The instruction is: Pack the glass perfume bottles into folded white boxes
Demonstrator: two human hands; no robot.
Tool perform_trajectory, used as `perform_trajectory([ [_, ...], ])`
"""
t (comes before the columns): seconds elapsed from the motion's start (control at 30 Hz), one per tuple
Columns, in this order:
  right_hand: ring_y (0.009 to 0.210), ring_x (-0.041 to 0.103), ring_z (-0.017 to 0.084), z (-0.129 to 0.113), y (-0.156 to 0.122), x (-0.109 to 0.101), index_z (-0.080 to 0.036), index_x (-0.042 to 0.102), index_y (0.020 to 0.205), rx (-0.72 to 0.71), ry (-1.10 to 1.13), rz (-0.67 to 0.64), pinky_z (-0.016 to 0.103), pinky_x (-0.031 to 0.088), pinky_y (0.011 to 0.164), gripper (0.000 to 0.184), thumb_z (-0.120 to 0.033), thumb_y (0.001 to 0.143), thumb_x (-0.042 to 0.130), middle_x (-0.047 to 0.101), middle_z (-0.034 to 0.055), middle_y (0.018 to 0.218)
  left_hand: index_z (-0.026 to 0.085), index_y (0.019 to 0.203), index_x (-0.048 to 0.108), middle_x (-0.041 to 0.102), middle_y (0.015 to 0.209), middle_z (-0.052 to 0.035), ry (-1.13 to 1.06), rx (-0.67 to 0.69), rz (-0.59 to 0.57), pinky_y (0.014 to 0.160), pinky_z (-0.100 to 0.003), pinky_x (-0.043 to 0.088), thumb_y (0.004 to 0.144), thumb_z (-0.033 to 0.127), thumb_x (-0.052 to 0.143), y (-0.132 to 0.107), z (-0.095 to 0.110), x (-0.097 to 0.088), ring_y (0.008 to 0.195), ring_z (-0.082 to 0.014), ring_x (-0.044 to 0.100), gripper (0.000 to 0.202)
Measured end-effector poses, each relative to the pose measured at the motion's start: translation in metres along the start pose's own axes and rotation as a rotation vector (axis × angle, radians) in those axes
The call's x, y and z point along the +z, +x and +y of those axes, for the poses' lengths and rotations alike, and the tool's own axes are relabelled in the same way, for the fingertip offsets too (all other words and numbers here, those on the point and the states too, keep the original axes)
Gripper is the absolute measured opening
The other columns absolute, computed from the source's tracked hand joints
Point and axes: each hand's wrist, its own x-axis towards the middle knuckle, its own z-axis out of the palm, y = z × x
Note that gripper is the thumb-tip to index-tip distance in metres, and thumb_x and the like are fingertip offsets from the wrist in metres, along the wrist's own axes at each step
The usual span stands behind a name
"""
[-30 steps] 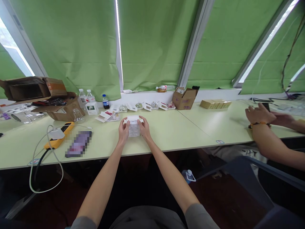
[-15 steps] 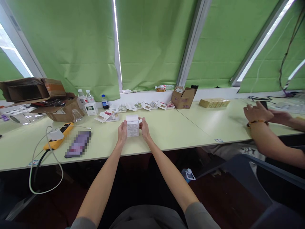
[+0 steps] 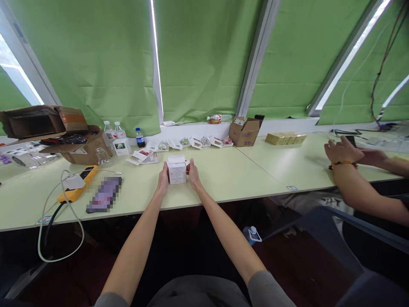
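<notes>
A small white carton [image 3: 177, 170] with printed text on its front stands upright on the pale green table [image 3: 223, 179], straight in front of me. My left hand [image 3: 163, 181] grips its left side and my right hand [image 3: 192, 174] grips its right side, fingers curled round the edges. The lid on top looks closed flat.
Behind the carton lie opened white packets and small glass items [image 3: 187, 142]. Bottles [image 3: 139, 137] and brown cardboard boxes [image 3: 76, 145] stand at the left, with a yellow power strip [image 3: 76, 182] and phone [image 3: 104, 194]. Another person's hands [image 3: 347, 153] rest at the right, near tan boxes [image 3: 285, 138].
A second ago my hands were folding the carton's top flaps; the lid now sits closed and both hands hold the sides of the upright carton.
</notes>
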Motion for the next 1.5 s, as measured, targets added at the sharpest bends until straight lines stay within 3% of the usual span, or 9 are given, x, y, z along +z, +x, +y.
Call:
perform_trajectory([
  [0.17,0.064,0.057,0.018,0.000,0.000,0.000,-0.019,0.063,0.083,0.010,-0.049,0.018,0.028,0.039,0.059,0.072,-0.080,0.077,0.028,0.063,0.0034,0.063,0.014,0.113,0.066,0.071,0.099,-0.0115,0.004,-0.003,-0.062,0.078,-0.033,0.049,0.076,0.070,0.049,0.001,-0.001,-0.003,0.090,-0.0251,0.066,0.070],
  [0.67,0.057,0.050,0.016,0.000,-0.001,0.000,-0.021,0.049,0.057,0.030,-0.149,0.022,0.028,0.035,0.055,0.067,-0.080,0.078,0.026,0.055,0.0020,0.054,0.012,0.093,0.068,0.069,0.082,-0.0094,0.127,-0.051,0.116,0.055,-0.027,0.043,0.072,0.061,0.056,0.001,0.004,-0.001,0.068,-0.0201,0.062,0.055],
  [0.97,0.058,0.050,0.017,-0.010,-0.006,0.000,-0.021,0.053,0.059,0.031,-0.175,0.048,0.029,0.033,0.055,0.066,-0.079,0.078,0.030,0.051,0.0012,0.051,0.015,0.077,0.063,0.062,0.068,-0.0039,0.106,-0.035,0.153,0.051,-0.025,0.038,0.071,0.055,0.060,0.005,0.004,-0.001,0.057,-0.0148,0.053,0.041],
  [1.2,0.057,0.048,0.017,-0.015,-0.009,0.001,-0.021,0.053,0.059,0.038,-0.165,0.040,0.029,0.032,0.055,0.065,-0.080,0.077,0.032,0.050,0.0005,0.050,0.017,0.062,0.055,0.052,0.062,0.0004,0.203,0.143,0.137,0.055,-0.023,0.035,0.072,0.042,0.061,0.008,0.009,-0.003,0.060,-0.0119,0.047,0.028],
  [1.37,0.057,0.048,0.016,-0.015,-0.009,0.002,-0.020,0.053,0.059,0.034,-0.159,0.049,0.029,0.033,0.055,0.065,-0.080,0.077,0.031,0.050,0.0005,0.050,0.016,0.062,0.056,0.051,0.060,0.0012,0.255,0.167,0.150,0.055,-0.023,0.033,0.073,0.036,0.058,0.007,0.014,-0.001,0.059,-0.0115,0.045,0.023],
  [1.5,0.057,0.050,0.017,-0.012,-0.006,0.001,-0.020,0.054,0.059,0.040,-0.156,0.046,0.028,0.034,0.055,0.065,-0.080,0.076,0.033,0.052,0.0012,0.051,0.015,0.068,0.061,0.056,0.064,-0.0010,0.207,0.136,0.140,0.058,-0.024,0.036,0.075,0.043,0.059,0.002,0.012,0.001,0.062,-0.0132,0.049,0.029],
])
